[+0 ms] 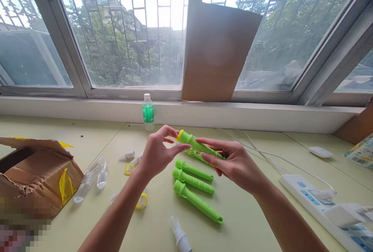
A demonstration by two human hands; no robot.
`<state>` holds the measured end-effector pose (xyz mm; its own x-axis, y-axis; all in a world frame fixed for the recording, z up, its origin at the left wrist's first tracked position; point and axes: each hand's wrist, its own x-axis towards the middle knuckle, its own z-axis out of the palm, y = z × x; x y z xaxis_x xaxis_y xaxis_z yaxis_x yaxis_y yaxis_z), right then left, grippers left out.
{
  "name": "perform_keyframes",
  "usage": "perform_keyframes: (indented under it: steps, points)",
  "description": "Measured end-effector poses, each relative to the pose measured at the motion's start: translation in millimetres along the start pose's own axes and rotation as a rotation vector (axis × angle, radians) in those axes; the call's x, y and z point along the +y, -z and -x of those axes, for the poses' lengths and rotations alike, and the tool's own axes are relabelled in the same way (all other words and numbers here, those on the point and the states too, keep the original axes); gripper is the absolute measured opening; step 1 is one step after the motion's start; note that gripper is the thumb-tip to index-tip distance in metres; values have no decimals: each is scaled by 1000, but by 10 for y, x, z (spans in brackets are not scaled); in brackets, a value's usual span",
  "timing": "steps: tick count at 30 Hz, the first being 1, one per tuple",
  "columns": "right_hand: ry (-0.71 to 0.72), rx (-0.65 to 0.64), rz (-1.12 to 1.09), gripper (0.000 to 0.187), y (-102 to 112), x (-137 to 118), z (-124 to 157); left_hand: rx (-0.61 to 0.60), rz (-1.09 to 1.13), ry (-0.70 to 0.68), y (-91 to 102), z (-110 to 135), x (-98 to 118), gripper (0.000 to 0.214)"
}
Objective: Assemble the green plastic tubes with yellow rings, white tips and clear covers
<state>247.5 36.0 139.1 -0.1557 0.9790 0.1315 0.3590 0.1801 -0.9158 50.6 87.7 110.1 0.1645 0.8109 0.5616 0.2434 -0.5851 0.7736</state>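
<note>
My right hand [233,156] grips a green plastic tubular handle [190,140], held tilted above the table with its threaded end toward the left. At that end sits a yellow ring [179,135]. The fingertips of my left hand [159,147] close on this ring, with the thumb reaching under the handle. Below lie more green handles, among them a ribbed one [194,181] and a nearer one [199,202]; another is partly hidden behind my right hand. Left of them are a loose yellow ring [129,169] and a clear piece with a yellow rim [142,201], partly covered by my left forearm.
Clear ribbed tubes [102,174] lie beside an open cardboard box [40,170] at left. A white tapered part [180,235] is at the near edge. A bottle [148,114] stands by the sill. A power strip [309,201] and cables occupy the right.
</note>
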Motion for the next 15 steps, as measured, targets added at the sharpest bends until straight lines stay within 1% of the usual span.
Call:
perform_keyframes:
  steps: [5,10,15]
  points:
    - [-21,-20,-44,48,15,1,-12,17,12,6,0,1,-6,36]
    - [-22,-23,-80,50,21,102,-45,24,6,-8,-7,8,-16,38]
    - [-16,-50,-195,51,25,146,-58,8,9,-20,-4,9,2,41]
